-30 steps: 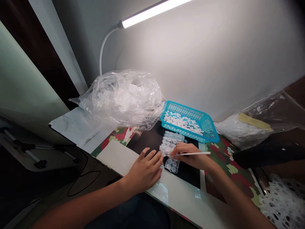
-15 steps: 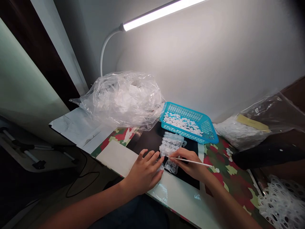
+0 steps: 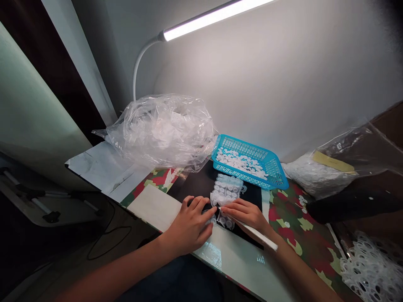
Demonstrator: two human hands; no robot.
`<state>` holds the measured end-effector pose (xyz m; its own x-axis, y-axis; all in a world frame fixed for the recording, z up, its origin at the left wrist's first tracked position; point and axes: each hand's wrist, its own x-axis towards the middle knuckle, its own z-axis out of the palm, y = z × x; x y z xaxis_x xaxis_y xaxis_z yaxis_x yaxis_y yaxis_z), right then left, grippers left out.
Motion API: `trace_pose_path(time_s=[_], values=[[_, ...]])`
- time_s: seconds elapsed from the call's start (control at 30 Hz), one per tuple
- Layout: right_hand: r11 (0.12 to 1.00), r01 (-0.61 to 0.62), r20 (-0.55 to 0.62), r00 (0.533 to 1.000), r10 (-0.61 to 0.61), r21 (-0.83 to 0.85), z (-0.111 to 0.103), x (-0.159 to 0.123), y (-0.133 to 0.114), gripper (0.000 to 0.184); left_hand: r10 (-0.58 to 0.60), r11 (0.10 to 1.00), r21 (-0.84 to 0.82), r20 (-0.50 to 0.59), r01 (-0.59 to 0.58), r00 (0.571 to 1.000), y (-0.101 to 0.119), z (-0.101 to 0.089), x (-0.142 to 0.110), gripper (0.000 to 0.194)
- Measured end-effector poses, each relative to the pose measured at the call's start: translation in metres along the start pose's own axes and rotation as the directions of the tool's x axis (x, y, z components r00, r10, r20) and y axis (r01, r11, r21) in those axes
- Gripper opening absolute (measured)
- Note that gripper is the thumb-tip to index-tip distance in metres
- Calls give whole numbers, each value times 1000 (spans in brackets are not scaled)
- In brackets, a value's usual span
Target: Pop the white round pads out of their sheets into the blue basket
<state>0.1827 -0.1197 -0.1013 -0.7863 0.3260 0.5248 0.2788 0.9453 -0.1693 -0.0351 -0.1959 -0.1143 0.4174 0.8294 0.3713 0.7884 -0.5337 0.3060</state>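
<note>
My left hand (image 3: 193, 222) lies on the work surface, fingers bent and apart. Its fingertips rest by small translucent round plastic pieces, partly hidden under the hand. Between the fingers of my right hand (image 3: 247, 214) is a flat white strip (image 3: 262, 239), its far end pointing down and right. The strip's near tip meets the pieces close to my left index finger. Just beyond both hands, a block of translucent ring-shaped plastic pieces (image 3: 226, 188) sits in rows on a black mat (image 3: 189, 184). More such pieces show below my right fingers.
A blue perforated basket (image 3: 278, 167) holding small white discs stands behind the mat. A large clear plastic bag (image 3: 163, 130) is at back left, another filled bag (image 3: 321, 176) at right. Translucent ring scraps (image 3: 371, 268) pile at lower right. A lamp (image 3: 214, 21) hangs above.
The strip in my right hand has turned, showing its broad face, and its outer end has swung down. My right fingers have straightened and drawn together. My left hand has barely moved.
</note>
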Motion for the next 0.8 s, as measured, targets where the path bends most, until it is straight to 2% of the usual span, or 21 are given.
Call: trace_pose_path(time_s=[0.17, 0.27, 0.33, 0.4, 0.47, 0.53, 0.63, 0.73, 0.8], values=[[994, -106, -32, 994, 107, 32, 7, -5, -4, 19, 1, 1000, -7, -2, -1, 1000, 0, 1, 0, 36], [963, -221, -16, 974, 226, 151, 3, -7, -8, 15, -4, 1000, -9, -2, 4, 1000, 0, 1, 0, 35], [904, -356, -4, 930, 367, 234, -4, -8, -11, 11, -8, 1000, -18, -9, 7, 1000, 0, 0, 0, 34], [835, -471, -29, 867, 498, 285, -12, -9, -14, 9, -19, 999, -51, -17, 18, 1000, -1, -1, 2, 31], [791, -525, -77, 816, 573, 314, -17, -9, -17, 9, -69, 993, -101, -31, 66, 997, 0, -2, 7, 24], [782, -534, -105, 801, 589, 321, -16, -9, -19, 9, -178, 978, -123, -50, 171, 983, 1, -1, 14, 17], [812, -497, -111, 828, 549, 307, -7, -9, -23, 8, -332, 941, -91, -68, 325, 941, 4, 4, 24, 13], [812, -478, -125, 832, 541, 334, 2, -9, -26, 10, -338, 936, -118, -36, 332, 941, 8, 10, 30, 11], [809, -471, -135, 830, 542, 353, 4, -9, -27, 17, -321, 929, -202, -15, 311, 947, 10, 11, 32, 5]])
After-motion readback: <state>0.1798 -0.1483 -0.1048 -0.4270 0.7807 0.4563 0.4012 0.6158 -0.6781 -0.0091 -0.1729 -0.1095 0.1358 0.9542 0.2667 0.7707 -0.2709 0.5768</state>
